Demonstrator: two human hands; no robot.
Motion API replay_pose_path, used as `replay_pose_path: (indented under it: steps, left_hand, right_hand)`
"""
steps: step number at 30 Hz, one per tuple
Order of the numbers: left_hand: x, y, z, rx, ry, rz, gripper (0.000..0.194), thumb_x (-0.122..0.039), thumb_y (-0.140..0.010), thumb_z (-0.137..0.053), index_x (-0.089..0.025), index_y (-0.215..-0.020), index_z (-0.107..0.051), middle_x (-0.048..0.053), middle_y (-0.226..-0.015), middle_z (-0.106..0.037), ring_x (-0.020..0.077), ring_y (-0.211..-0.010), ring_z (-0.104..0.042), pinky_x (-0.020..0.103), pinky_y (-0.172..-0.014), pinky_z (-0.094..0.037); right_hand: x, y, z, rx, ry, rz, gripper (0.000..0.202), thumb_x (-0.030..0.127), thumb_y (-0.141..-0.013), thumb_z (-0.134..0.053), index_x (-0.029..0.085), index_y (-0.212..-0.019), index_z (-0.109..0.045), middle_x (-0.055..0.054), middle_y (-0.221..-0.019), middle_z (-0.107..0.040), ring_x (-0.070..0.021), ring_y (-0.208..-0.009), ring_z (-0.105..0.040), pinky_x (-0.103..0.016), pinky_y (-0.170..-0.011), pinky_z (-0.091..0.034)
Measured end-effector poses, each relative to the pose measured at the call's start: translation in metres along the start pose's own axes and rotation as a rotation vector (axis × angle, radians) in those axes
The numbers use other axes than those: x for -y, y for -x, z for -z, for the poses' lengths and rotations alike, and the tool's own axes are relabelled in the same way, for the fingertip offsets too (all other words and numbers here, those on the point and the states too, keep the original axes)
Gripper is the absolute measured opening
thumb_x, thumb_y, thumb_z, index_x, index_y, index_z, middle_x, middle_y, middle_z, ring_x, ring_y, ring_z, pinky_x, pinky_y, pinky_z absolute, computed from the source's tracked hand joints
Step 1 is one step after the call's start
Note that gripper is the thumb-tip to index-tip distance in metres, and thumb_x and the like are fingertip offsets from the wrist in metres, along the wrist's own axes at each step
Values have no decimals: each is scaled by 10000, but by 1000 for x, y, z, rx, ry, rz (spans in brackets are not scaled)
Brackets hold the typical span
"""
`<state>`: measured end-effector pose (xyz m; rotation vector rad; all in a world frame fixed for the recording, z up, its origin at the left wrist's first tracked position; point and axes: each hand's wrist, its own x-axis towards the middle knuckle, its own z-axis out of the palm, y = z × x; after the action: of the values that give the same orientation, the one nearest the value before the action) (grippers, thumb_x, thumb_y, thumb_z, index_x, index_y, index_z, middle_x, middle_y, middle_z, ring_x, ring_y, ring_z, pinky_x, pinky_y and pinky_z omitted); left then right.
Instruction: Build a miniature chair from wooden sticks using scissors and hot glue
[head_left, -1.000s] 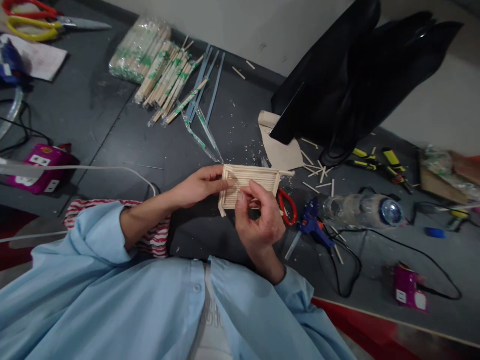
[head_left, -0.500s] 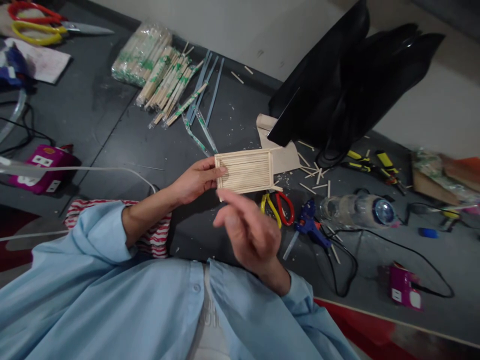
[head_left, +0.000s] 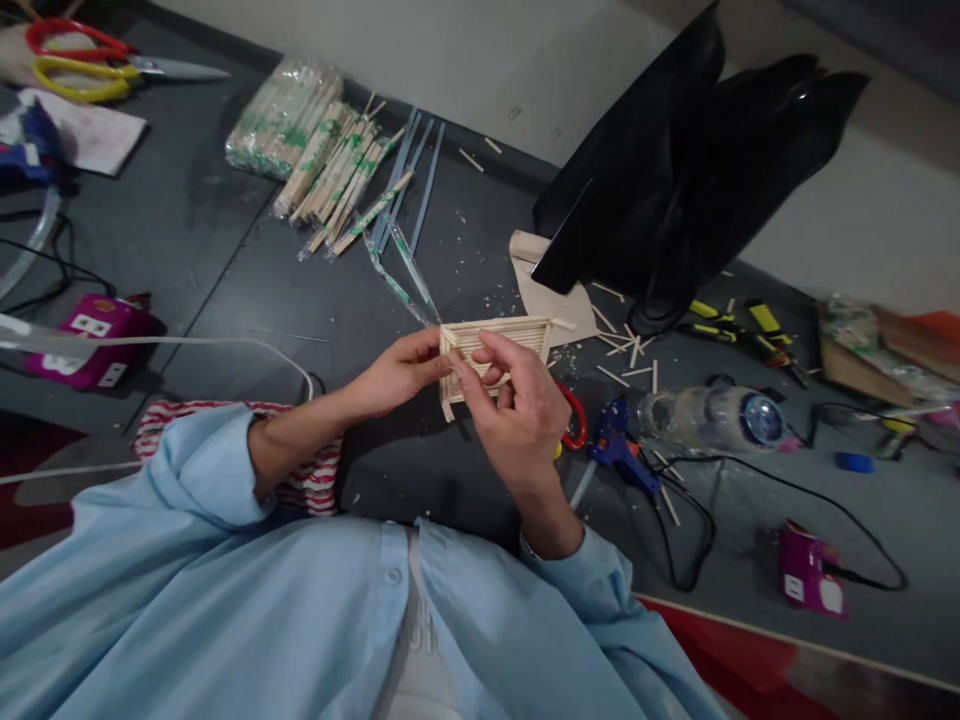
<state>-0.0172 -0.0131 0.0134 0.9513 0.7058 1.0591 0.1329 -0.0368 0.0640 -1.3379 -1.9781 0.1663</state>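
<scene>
My left hand (head_left: 401, 375) is closed on the left end of a small rectangular panel of wooden sticks (head_left: 517, 335), thumb on top, holding it above the dark table. My right hand (head_left: 521, 405) is over the panel and covers much of its lower right part. Its thumb reaches toward the left end, close to my left thumb, with the forefinger bent and a gap between them. No object shows in that hand. Partly hidden behind the right wrist are red-and-yellow-handled scissors (head_left: 576, 420). A blue glue gun (head_left: 616, 440) lies just right of them.
Wrapped chopsticks (head_left: 334, 175) and grey-blue strips (head_left: 427, 190) lie at the back. A black bag (head_left: 675, 180) leans on the wall. Cut stick pieces (head_left: 634, 350), a clear bottle (head_left: 697, 418) and a purple power block (head_left: 810, 570) are to the right. Another person's hand (head_left: 15, 55) is at far left.
My right hand has moved up onto the panel, its pointing fingers now bent over it. The panel has shifted slightly down and tilted in my left hand.
</scene>
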Motion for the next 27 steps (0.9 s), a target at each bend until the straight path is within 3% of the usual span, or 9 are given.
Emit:
replay_pose_path:
  steps: [10,27]
  left_hand:
    - [5,5,-2,74,-186,-88,454,-550,-848,-654,-127,-1012,-657,57,-928,-665,143,-874,-598,272,-864,-489]
    - [14,7,-2,61,-258,-122,516,-613,-866,-589,-123,-1024,-622,67,-907,-673,147,-834,-601,254,-773,-488]
  right_hand:
    - [0,6,-11,-52,-5,82,182,268,-931,-619,198,-1092,-669,-20,-856,-732,-128,-733,-664,-256,-738,-546]
    - [-1,10,-16,-107,11,93,103,243,-934,-625,192,-998,-687,-6,-779,-713,-109,-668,-638,-234,-667,-505]
